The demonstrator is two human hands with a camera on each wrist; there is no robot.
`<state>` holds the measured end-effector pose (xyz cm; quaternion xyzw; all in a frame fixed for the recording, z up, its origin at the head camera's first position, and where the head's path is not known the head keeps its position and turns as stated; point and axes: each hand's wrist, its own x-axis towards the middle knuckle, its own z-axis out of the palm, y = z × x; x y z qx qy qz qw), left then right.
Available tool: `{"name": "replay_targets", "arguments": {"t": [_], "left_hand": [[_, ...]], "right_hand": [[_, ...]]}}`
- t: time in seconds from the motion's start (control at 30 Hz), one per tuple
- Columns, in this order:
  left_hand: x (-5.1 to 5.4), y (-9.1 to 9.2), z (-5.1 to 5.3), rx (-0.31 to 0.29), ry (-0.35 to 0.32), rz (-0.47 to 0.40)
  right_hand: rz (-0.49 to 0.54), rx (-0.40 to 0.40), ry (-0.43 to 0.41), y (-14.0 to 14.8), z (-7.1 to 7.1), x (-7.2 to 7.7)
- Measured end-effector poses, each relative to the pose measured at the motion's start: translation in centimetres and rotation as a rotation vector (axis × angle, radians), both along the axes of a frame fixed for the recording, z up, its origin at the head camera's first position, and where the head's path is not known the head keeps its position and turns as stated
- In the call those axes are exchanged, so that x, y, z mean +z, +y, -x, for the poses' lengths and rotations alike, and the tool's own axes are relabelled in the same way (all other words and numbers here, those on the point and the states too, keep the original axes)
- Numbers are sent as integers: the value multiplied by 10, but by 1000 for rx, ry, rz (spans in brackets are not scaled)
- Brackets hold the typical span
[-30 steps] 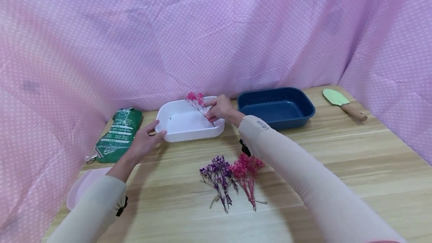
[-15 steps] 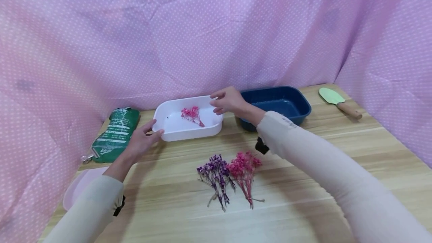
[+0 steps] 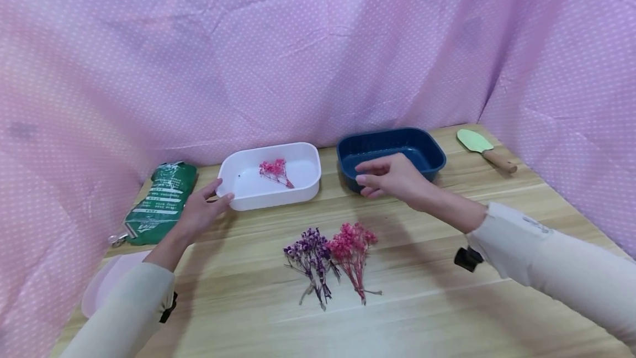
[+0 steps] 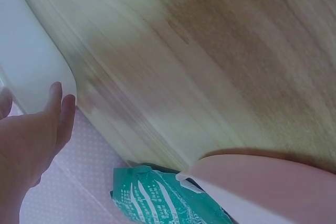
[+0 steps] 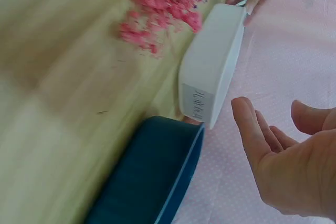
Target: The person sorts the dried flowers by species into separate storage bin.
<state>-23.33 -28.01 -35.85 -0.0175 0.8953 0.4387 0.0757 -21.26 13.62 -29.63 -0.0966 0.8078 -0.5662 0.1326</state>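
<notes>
My left hand touches the left end of the white tray, thumb at the near rim; the left wrist view shows that hand against the white tray. Inside the tray lies a small pink flower sprig. My right hand is raised over the near side of the dark blue tray, holding nothing. In the right wrist view the fingers and thumb of this hand are spread apart. A purple bunch and a pink bunch lie side by side on the table.
A green packet lies left of the white tray, with a pale pink flat item nearer, partly under the left sleeve. At the right back is a trowel with a wooden handle. Pink dotted cloth hangs behind the table.
My right hand let go of the pink sprig, which now lies in the white tray, and moved right to the dark blue tray. My left hand has stayed at the white tray's left end.
</notes>
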Motion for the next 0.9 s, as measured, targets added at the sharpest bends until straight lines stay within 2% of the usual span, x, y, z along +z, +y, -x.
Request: {"name": "replay_targets", "arguments": {"t": [0.2, 0.4, 0.53, 0.8, 0.9], "left_hand": [[0, 0, -1, -4, -11, -19], [1, 2, -2, -8, -4, -21], [2, 1, -1, -2, 4, -20], [1, 1, -2, 5, -4, -22], [0, 1, -3, 6, -2, -17]], "right_hand": [[-3, -13, -19, 20, -24, -13], [-10, -29, -77, 19, -47, -32], [-46, -27, -105, 13, -57, -41], [-98, -5, -105, -1, -73, -58], [-167, 40, -56, -7, -77, -65]]}}
